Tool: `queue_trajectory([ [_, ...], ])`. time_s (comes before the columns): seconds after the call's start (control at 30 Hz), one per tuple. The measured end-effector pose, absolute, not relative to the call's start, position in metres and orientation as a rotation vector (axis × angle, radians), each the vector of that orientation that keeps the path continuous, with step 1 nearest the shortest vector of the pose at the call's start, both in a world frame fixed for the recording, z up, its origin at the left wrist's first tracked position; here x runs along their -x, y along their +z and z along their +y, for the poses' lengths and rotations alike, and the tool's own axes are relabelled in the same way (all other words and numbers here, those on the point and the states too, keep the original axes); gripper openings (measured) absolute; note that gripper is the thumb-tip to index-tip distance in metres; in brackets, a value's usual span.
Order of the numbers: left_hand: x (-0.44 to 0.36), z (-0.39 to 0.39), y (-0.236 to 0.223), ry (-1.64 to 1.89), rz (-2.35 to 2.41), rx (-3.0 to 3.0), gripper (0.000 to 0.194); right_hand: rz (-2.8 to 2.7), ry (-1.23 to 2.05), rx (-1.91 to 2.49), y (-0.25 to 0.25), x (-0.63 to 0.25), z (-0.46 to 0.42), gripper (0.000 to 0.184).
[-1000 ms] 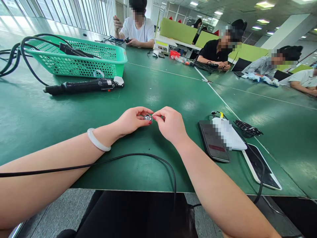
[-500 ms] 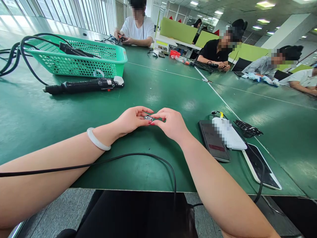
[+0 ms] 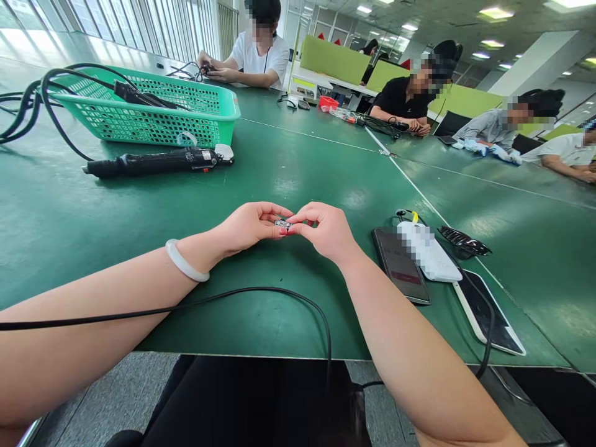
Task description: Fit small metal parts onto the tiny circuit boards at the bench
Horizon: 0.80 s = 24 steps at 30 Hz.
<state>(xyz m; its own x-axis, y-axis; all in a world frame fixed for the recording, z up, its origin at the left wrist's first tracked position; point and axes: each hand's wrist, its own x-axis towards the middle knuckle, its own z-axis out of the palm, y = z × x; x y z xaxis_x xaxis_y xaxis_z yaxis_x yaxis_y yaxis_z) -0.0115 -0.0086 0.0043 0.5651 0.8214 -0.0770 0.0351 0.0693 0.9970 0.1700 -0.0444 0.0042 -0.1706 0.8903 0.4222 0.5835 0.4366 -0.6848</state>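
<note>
Between my fingertips is a small silvery-grey part with dark openings (image 3: 282,224); it is too small for me to tell its kind. My left hand (image 3: 249,225) pinches it from the left, thumb below and fingers above. From the right, my right hand (image 3: 326,228) grips its other end between thumb and fingertips. Both hands rest close together just over the green table (image 3: 279,177). Part of the piece is hidden behind the fingers.
A green basket (image 3: 158,118) with a black device and cables stands at the back left, a black cylindrical tool (image 3: 153,162) before it. Phones (image 3: 403,264) and a white power-bank-like block (image 3: 431,251) lie right. A black cable (image 3: 261,289) crosses my left forearm. Several people sit beyond.
My hands and the small part have shifted very slightly right, the fingers still on it. Across the table, the person in white has moved their hands a little to the left.
</note>
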Motion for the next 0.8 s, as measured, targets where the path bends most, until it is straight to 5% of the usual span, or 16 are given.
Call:
queue_trajectory([
  [0.37,0.013,-0.008,0.003,0.697,0.836,-1.477,0.039,-1.960,0.431,1.278,-0.001,-0.172,-0.041,0.014],
  [0.8,0.010,-0.014,0.005,0.679,0.888,-1.366,0.085,-1.891,0.309,1.397,-0.009,-0.178,-0.030,0.013],
])
